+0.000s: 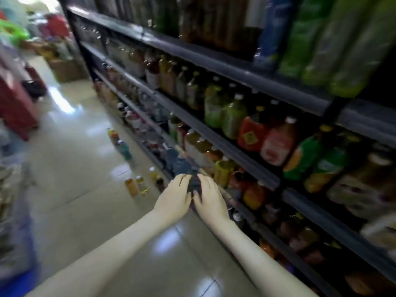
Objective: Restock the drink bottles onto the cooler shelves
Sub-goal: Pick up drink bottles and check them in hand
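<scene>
left hand (173,200) and right hand (209,200) are holding one dark, blurred item (194,184) between them, each grip curling around it, near the shelf (235,156) front.

Head camera looks down, tilted, close along the shelves (214,135).

the tiled floor (81,159) is free in the middle, and an arm can pass there. at the foot of the shelves (214,136) loose bottles (139,185) stand on the floor. the shelf rows are full of bottles (the blur hides any small gap). a red object (15,103) narrows the left side. the left hand (173,200) and the right hand (211,200) hold a dark bundle (184,168) just before a shelf edge.
</scene>
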Motion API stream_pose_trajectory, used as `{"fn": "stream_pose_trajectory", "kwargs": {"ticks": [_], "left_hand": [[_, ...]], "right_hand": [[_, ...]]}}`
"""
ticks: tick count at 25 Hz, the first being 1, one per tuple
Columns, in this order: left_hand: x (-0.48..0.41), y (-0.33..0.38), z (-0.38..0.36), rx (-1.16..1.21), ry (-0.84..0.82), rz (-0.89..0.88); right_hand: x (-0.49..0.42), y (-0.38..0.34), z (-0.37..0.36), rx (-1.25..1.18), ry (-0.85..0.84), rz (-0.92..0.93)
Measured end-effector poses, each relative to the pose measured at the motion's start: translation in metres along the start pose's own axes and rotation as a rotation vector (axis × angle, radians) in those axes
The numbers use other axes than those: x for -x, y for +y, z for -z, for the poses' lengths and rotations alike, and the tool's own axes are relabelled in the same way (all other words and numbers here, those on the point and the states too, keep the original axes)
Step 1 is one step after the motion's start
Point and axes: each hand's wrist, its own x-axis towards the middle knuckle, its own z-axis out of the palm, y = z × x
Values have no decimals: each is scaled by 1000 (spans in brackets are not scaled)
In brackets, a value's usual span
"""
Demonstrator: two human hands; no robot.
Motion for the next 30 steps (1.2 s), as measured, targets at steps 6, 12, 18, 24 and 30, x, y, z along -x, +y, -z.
{"fn": "stream_pose_trajectory", "kwargs": {"ticks": [6,12,18,24,30], "left_hand": [[7,-198,42,-64,-150,319],[-66,-369,43,-45,-209,481],[-170,-560,31,-11,-200,627],[-226,-761,-101,68,-261,629],[-238,-942,-250,-39,-423,375]], "right_hand": [[-104,-64,-128,14,-210,-32],[-261,-62,-258,59,-346,-97],[-432,-59,-414,111,-602,-147],[-540,-6,-642,134,-717,-313],[-570,98,-871,358,-768,-297]]}}
